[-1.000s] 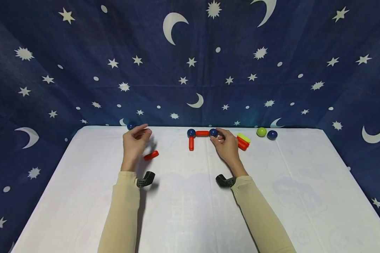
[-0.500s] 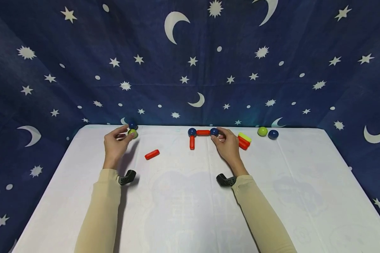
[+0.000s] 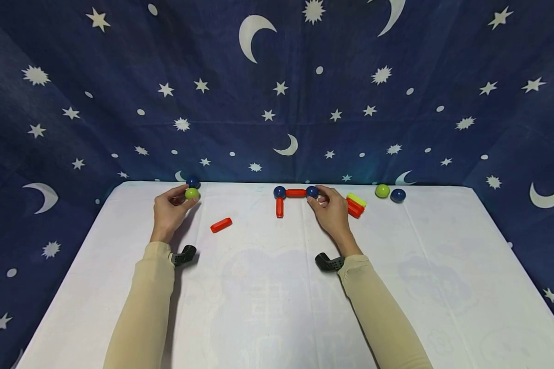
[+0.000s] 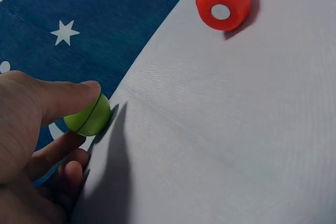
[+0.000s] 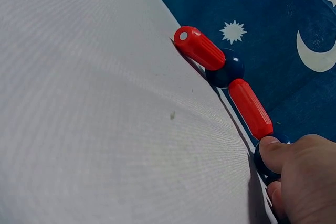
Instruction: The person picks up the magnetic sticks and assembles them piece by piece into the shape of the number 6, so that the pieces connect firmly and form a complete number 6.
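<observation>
Rod-and-ball assembly point(image 3: 296, 193): upper centre of the frame, at the far edge of the table point(image 3: 268, 287); 2 red rods, 2 navy balls, laid out in an L. Done, by its look: corner ball point(image 3: 279, 191) with 1 rod toward the right and 1 lower rod point(image 3: 279, 208) toward the bottom of the frame; end ball point(image 3: 312, 191) against the right-hand rod. Lower rod's free end: bare, pale disc visible in your right wrist view.

Right grip: your right hand point(image 3: 332, 212), thumb and fingers closed on the end ball. Left grip: your left hand point(image 3: 168, 211), upper left, pinching the lime ball point(image 3: 192, 193) just beside a spare navy ball point(image 3: 193, 182); whether those 2 touch, you cannot tell.

Not joined to the L: both those balls; 1 loose rod point(image 3: 221, 225), left of centre; yellow and red rod cluster point(image 3: 355, 205), exact count unclear, right of your right hand; upper right, 1 green ball point(image 3: 382, 191) and 1 dark ball point(image 3: 398, 195). Progress, as judged: early, your loose pieces outnumbering the joined.
</observation>
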`<state>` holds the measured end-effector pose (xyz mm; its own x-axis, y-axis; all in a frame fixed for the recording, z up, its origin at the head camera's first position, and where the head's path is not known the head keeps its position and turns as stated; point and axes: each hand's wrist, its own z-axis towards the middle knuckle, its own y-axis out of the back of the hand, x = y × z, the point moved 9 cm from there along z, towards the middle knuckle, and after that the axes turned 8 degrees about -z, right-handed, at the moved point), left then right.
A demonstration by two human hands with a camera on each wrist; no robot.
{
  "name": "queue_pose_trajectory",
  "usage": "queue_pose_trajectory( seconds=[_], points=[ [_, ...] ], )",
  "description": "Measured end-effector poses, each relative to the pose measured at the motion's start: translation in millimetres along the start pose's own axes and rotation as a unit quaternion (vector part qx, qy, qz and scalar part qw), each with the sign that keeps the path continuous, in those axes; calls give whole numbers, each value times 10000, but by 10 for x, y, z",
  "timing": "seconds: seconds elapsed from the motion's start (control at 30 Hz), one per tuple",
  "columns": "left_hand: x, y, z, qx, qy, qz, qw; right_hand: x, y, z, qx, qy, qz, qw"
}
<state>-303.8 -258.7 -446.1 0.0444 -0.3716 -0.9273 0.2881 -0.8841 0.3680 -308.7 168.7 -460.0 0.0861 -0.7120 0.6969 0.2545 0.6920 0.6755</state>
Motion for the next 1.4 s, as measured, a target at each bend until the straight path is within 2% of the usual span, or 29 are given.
queue_pose_trajectory(
  seconds=[0.3,0.43,0.57,0.7,0.87,1.07,1.23,1.4],
  points=[
    [52,-7,33,-170,5,71,9998,15,3,-5,-3,-28,-21,10000],
    [24,7,9,-255,-22,39,9997,22,7,-4,-2,-39,-12,10000],
    [-101,4,-60,-289,-167,-181,9993,26,6,2,-13,-20,0,10000],
    [-299,-87,-150,-159,-475,-526,9974,28,9,2,-34,7,-6,10000],
    [-521,-345,-285,221,-795,-772,9936,28,15,0,-69,25,21,10000],
    [-704,-776,-466,883,-879,-1182,9851,25,20,-2,-76,55,32,10000],
    [-746,-1135,-615,1433,-812,-1294,9778,20,18,4,-43,58,89,9999],
    [-735,-1433,-751,2003,-705,-1165,9702,13,5,3,0,5,118,9999]
  ],
)
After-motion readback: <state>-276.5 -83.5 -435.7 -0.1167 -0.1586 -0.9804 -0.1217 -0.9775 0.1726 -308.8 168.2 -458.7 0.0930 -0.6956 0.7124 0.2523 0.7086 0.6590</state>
